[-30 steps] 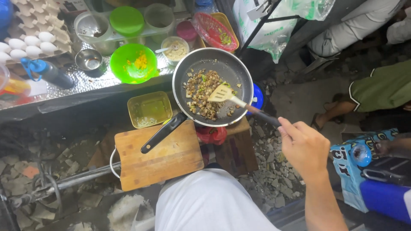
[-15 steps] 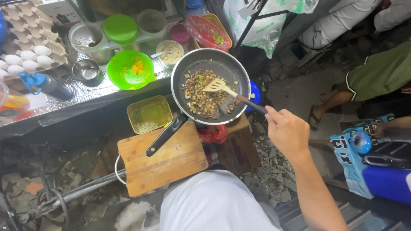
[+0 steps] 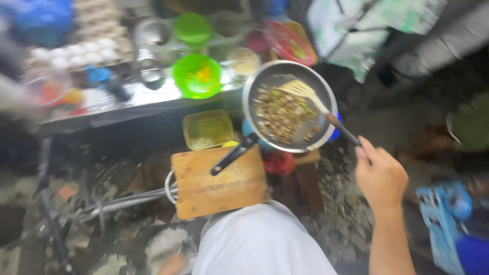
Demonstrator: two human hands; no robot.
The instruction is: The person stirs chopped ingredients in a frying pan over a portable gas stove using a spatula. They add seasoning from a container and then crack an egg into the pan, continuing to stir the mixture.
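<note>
Beside the pan [image 3: 289, 106], right-hand fingers [image 3: 368, 153] closed round spatula [image 3: 318, 104]; cutting board [image 3: 219, 181], green bowl [image 3: 196, 76] near.

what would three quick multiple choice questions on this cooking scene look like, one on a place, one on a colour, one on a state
1. Where does the black handle of the frying pan lie?
A. over the wooden cutting board
B. over the egg tray
C. inside the yellow container

2. What colour is the bowl on the counter just left of the pan?
A. red
B. green
C. white

3. What is the right hand doing?
A. resting empty
B. gripping the pan's handle
C. holding the handle of the slotted spatula

Answers:
1. A, the handle slants down from the pan onto the board's top edge.
2. B, the bowl is bright green with yellow bits inside.
3. C, the fingers close on the spatula's handle while its blade rests in the pan.
</note>
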